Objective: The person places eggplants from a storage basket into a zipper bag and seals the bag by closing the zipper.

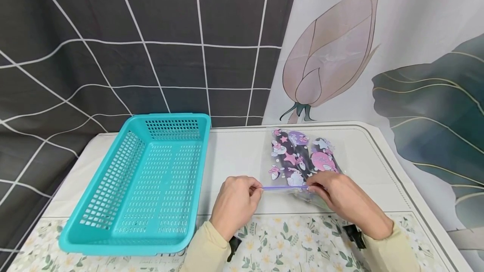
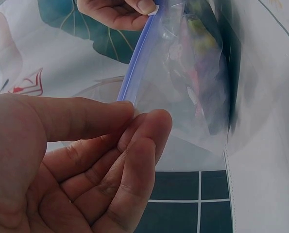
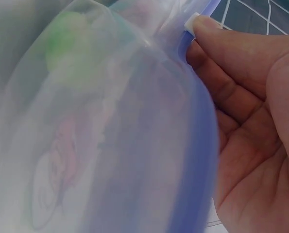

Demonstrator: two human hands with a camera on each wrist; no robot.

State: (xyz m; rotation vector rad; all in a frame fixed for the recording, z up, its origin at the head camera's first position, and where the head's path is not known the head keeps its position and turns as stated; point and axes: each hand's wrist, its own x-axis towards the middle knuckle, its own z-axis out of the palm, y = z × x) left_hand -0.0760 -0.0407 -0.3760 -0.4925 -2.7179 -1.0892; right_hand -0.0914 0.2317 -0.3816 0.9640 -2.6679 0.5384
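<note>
A clear slider zip bag (image 1: pixel 291 158) with black, pink and purple cartoon prints rests on the table, its purple zip strip (image 1: pixel 281 187) toward me. My left hand (image 1: pixel 235 200) pinches the strip's left end between thumb and finger. Farther along the strip, my right hand (image 1: pixel 342 194) pinches the small white slider (image 3: pixel 193 24), seen close in the right wrist view. Through the cloudy plastic a green patch (image 3: pixel 69 46) shows; I cannot tell what it is. In the left wrist view the left hand (image 2: pixel 91 160) has its other fingers loosely bent below the strip.
A turquoise plastic basket (image 1: pixel 204 171) with slotted sides stands on the left of the table. The white tabletop (image 1: pixel 234 150) has a floral cloth (image 1: pixel 287 242) along its front. Behind hang a dark grid-patterned curtain (image 1: pixel 234 16) and a pale flower-printed one (image 1: pixel 408 20).
</note>
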